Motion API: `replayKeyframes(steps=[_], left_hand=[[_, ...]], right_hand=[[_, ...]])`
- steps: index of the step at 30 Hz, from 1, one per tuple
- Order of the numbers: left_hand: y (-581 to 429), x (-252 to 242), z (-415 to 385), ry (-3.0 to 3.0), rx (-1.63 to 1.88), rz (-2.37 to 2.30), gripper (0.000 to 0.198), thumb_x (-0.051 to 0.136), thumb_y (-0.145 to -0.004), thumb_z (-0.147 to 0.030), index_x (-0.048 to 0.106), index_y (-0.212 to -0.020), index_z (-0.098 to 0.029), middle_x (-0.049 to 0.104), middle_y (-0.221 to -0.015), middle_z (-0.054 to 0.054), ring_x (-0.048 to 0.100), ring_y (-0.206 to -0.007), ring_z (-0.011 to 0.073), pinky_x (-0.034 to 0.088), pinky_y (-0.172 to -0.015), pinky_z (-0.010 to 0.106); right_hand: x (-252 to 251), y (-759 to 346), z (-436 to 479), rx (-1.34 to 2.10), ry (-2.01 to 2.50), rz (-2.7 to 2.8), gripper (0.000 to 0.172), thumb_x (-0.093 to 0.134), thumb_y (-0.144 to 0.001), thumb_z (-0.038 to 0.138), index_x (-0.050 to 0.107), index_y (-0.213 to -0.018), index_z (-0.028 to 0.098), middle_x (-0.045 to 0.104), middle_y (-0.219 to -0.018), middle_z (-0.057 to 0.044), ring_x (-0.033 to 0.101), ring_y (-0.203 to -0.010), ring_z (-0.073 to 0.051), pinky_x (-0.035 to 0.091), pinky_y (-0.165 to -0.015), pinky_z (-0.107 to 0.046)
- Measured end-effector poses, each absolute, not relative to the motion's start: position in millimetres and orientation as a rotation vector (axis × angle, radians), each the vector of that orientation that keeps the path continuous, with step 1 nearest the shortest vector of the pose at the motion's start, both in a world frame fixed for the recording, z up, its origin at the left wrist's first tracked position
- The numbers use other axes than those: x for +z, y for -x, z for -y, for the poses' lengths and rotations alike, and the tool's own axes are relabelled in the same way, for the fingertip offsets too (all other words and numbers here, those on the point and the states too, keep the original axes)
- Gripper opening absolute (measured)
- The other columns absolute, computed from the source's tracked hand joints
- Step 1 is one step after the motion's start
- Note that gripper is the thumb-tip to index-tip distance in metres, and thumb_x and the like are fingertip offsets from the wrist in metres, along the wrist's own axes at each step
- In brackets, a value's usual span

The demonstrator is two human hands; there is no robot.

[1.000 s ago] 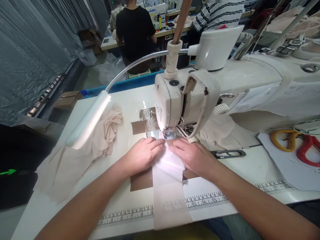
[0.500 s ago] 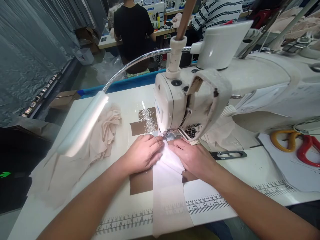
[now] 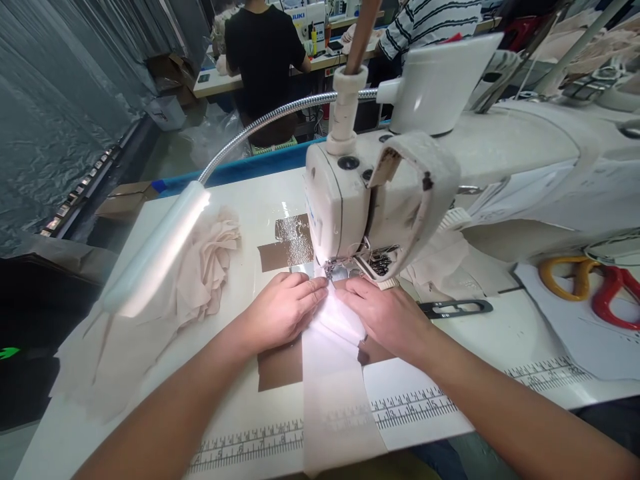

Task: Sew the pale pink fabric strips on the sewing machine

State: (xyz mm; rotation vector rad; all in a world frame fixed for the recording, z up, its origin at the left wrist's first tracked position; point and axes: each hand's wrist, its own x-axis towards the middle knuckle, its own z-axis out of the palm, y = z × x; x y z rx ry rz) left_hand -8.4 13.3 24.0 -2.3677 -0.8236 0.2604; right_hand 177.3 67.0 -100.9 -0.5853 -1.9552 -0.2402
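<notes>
The cloth strip (image 3: 334,373) is pinned flat by both hands — left hand (image 3: 283,308), right hand (image 3: 387,313) (palms down, fingers extended) — its length running toward the needle (image 3: 330,270).

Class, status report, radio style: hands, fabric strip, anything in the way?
Left hand and right hand flat on fabric strip. Strip end at presser foot. Snips beside right hand, apart.
</notes>
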Motion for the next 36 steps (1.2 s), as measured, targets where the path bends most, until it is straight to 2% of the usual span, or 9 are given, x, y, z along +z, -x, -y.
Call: replayKeyframes(steps=[6, 14, 19, 23, 28, 33, 36], left_hand=[[7.7, 27.1, -14.9, 2.374, 0.232, 0.838, 0.034, 0.041, -0.093, -0.020, 0.058, -0.123, -0.014, 0.059, -0.130, 0.009, 0.052, -0.096, 0.0240, 0.047, -0.079, 0.040], [11.1, 29.7, -20.2, 2.388, 0.203, 0.889, 0.035, 0.043, -0.093, -0.020, 0.056, -0.124, -0.014, 0.057, -0.131, 0.010, 0.052, -0.098, 0.0235, 0.046, -0.082, 0.040], [13.6, 27.2, -19.0, 2.409, 0.172, 0.890, 0.034, 0.042, -0.090, -0.015, 0.057, -0.121, -0.015, 0.056, -0.131, 0.010, 0.053, -0.102, 0.0242, 0.045, -0.083, 0.040], [11.6, 24.0, -15.4, 2.439, 0.119, 0.898, 0.035, 0.043, -0.088, -0.014, 0.055, -0.121, -0.016, 0.060, -0.121, 0.011, 0.053, -0.101, 0.0238, 0.043, -0.085, 0.040], [7.7, 20.2, -12.7, 2.433, 0.114, 0.918, 0.037, 0.044, -0.091, -0.020, 0.053, -0.126, -0.016, 0.061, -0.103, 0.012, 0.052, -0.089, 0.0221, 0.044, -0.079, 0.038], [7.6, 20.1, -12.8, 2.436, 0.116, 0.898, 0.030, 0.044, -0.091, -0.016, 0.060, -0.116, -0.016, 0.061, -0.095, 0.010, 0.051, -0.084, 0.0205, 0.045, -0.076, 0.036], [8.1, 20.4, -11.7, 2.470, 0.095, 0.862, 0.025, 0.043, -0.093, -0.015, 0.062, -0.108, -0.015, 0.063, -0.105, 0.011, 0.054, -0.092, 0.0212, 0.045, -0.079, 0.037]], right_hand=[[-97.9, -174.4, -61.9, -0.235, 0.679, 1.907, 0.028, 0.043, -0.081, 0.006, 0.066, -0.093, 0.017, 0.060, -0.074, -0.004, 0.042, -0.062, -0.015, 0.024, -0.054, -0.030], [-92.8, -171.6, -60.4, -0.247, 0.760, 1.914, 0.024, 0.047, -0.078, 0.009, 0.067, -0.089, 0.017, 0.060, -0.072, -0.003, 0.036, -0.058, -0.014, 0.021, -0.054, -0.030], [-92.9, -175.7, -60.2, -0.198, 0.736, 1.958, 0.023, 0.047, -0.082, 0.013, 0.066, -0.096, 0.018, 0.060, -0.075, -0.002, 0.038, -0.060, -0.014, 0.023, -0.055, -0.029], [-94.3, -178.8, -60.3, -0.131, 0.691, 1.939, 0.028, 0.046, -0.080, 0.010, 0.066, -0.097, 0.018, 0.060, -0.076, -0.002, 0.041, -0.063, -0.015, 0.025, -0.057, -0.028], [-97.4, -180.1, -61.6, -0.117, 0.611, 1.923, 0.029, 0.045, -0.079, 0.008, 0.068, -0.093, 0.019, 0.058, -0.075, -0.002, 0.039, -0.063, -0.014, 0.025, -0.058, -0.028], [-104.5, -180.7, -66.5, -0.202, 0.559, 1.928, 0.033, 0.041, -0.081, 0.003, 0.068, -0.093, 0.019, 0.056, -0.074, -0.002, 0.035, -0.061, -0.012, 0.024, -0.058, -0.027], [-108.0, -182.6, -69.1, -0.250, 0.519, 1.938, 0.033, 0.040, -0.082, 0.002, 0.066, -0.094, 0.018, 0.055, -0.074, -0.002, 0.034, -0.061, -0.013, 0.023, -0.058, -0.028]])
